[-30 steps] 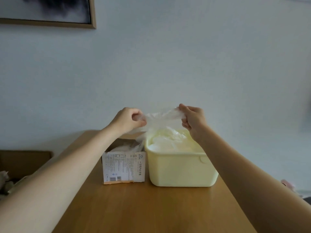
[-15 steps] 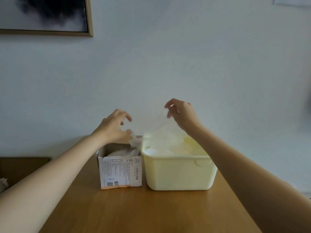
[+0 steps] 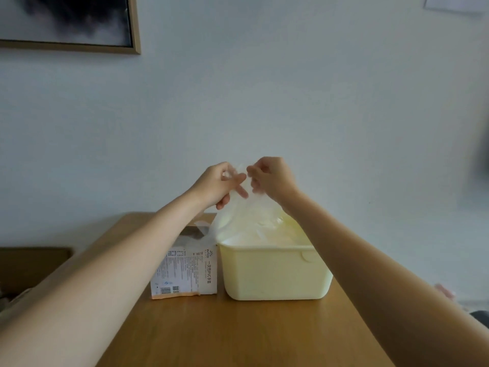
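Hands first, from the head view: left hand and right hand raised close together, almost touching, fingertips of each pinching the top edge of a thin, translucent, whitish plastic disposable glove. Glove hanging limp from that pinch, lower part reaching down to a pale yellow rectangular plastic tub heaped with more of the same film. Just left of the tub, a torn-open white cardboard glove box with printed text and an orange base strip. Both set on a brown wooden table. Behind, a plain pale wall and the corner of a wood-framed dark picture at upper left.

Probably almost weightless, soft and floppy, slippery, apt to cling to itself and to tear if yanked. Best taken at the open cuff edge, one pinch on each layer, then eased apart gently. Cannot tell whether the pinched edge is cuff or finger end.
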The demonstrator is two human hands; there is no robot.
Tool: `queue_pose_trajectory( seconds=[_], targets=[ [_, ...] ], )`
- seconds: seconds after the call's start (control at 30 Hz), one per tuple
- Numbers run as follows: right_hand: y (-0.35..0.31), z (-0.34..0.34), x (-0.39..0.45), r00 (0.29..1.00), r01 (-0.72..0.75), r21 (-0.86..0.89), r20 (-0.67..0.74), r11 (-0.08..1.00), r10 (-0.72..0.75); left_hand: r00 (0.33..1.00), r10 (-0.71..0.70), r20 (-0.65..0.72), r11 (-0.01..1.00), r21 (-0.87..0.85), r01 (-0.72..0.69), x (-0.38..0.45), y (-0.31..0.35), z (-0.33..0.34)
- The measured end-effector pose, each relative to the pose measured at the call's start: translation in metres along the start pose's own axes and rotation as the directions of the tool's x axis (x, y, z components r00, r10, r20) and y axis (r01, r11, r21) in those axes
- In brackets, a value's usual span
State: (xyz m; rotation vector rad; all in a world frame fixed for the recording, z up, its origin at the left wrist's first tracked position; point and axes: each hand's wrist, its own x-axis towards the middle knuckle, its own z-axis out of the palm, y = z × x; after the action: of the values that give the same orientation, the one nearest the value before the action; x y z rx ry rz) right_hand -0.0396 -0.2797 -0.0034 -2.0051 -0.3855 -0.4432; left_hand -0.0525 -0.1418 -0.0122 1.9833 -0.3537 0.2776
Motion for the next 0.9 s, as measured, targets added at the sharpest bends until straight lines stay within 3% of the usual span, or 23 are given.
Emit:
queue_pose_trajectory(
  seconds=[0.1,0.2,0.3,0.37,0.43,0.47,0.5,0.57,0.63,0.7,0.77,0.83,0.9],
  targets=[
    [0.005,0.009,-0.005,0.994,0.019,-0.311,-0.096,0.95,-0.051,1.0,-0.021,-0.009,0.947,0.321,0.023,0.0,-0.01,0.017],
    [0.016,0.004,-0.009,0.984,-0.005,-0.575,-0.147,0.818,-0.097,0.997,0.014,-0.074,0.79,0.613,0.035,-0.002,-0.026,0.018],
    [0.043,-0.02,-0.009,0.984,-0.097,-0.67,-0.175,0.736,-0.03,0.99,0.06,-0.131,0.595,0.8,0.07,-0.002,-0.041,-0.006],
    [0.064,-0.035,-0.011,0.981,-0.161,-0.694,-0.192,0.702,0.035,0.983,0.011,-0.183,0.532,0.833,0.149,0.0,-0.048,-0.025],
    [0.083,-0.042,-0.013,0.98,-0.187,-0.729,-0.186,0.659,0.072,0.969,-0.006,-0.247,0.562,0.801,0.208,0.002,-0.046,-0.033],
    [0.09,-0.042,-0.014,0.981,-0.191,-0.751,-0.174,0.632,0.089,0.962,0.05,-0.268,0.614,0.768,0.182,0.003,-0.041,-0.031],
    [0.095,-0.041,-0.013,0.981,-0.193,-0.777,-0.162,0.599,0.106,0.959,0.142,-0.246,0.662,0.744,0.093,0.007,-0.034,-0.025],
    [0.099,-0.039,-0.012,0.981,-0.185,-0.838,-0.131,0.513,0.14,0.968,0.247,-0.041,0.716,0.68,-0.154,0.014,-0.016,-0.004],
    [0.099,-0.037,-0.012,0.983,-0.156,-0.89,-0.097,0.428,0.156,0.956,0.091,0.277,0.732,0.632,-0.253,0.017,-0.004,0.023],
    [0.1,-0.038,-0.012,0.981,-0.138,-0.914,-0.074,0.382,0.179,0.854,-0.22,0.471,0.676,0.705,-0.215,0.021,-0.012,0.046],
    [0.097,-0.041,-0.012,0.975,-0.12,-0.912,-0.033,0.392,0.222,0.765,-0.433,0.476,0.554,0.81,-0.191,0.023,-0.029,0.059],
    [0.091,-0.044,-0.01,0.971,-0.092,-0.907,0.009,0.411,0.238,0.743,-0.512,0.431,0.461,0.868,-0.186,0.027,-0.04,0.066],
    [0.079,-0.047,-0.007,0.989,-0.024,-0.912,0.039,0.409,0.144,0.722,-0.546,0.425,0.46,0.872,-0.166,0.032,-0.045,0.069]
  ],
)
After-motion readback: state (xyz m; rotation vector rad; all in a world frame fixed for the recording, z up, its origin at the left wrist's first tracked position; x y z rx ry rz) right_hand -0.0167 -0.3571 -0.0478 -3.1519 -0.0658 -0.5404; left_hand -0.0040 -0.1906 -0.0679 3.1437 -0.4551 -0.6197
